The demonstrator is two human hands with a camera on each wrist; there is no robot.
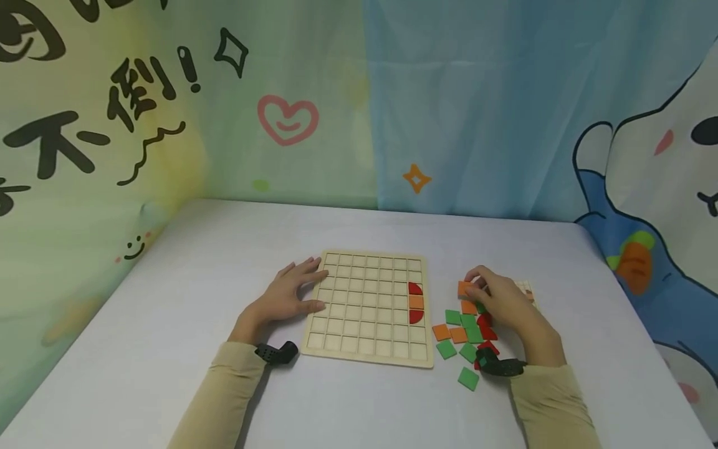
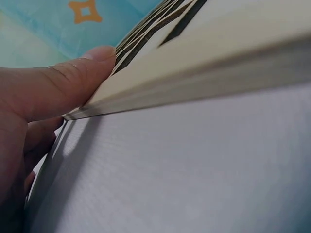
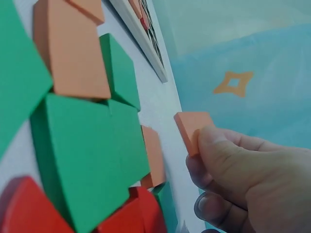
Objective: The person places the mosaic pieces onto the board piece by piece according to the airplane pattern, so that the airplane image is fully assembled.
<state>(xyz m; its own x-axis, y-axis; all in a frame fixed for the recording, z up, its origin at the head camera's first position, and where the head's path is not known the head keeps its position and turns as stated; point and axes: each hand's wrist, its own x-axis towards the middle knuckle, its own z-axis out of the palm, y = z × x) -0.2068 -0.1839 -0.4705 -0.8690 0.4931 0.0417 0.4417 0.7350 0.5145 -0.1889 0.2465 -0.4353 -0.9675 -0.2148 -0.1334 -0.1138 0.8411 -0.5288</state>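
Observation:
A wooden grid board (image 1: 359,305) lies flat on the table. Two red rounded tiles (image 1: 416,317) sit in its right-hand column, with an orange square tile (image 1: 416,302) between them. At the board's left edge, my left hand (image 1: 286,296) rests with fingers spread; in the left wrist view its thumb (image 2: 82,77) lies on the rim. Right of the board, my right hand (image 1: 496,299) pinches another orange square tile (image 3: 190,128) between thumb and fingers, above the loose pieces. Part of that tile is hidden by the thumb.
Loose green tiles (image 1: 468,378), orange tiles (image 1: 441,332) and red tiles (image 1: 487,333) lie in a pile right of the board. Behind the right hand a small patterned card (image 1: 525,288) is partly hidden. A printed curtain (image 1: 477,112) hangs behind the white table (image 1: 364,411).

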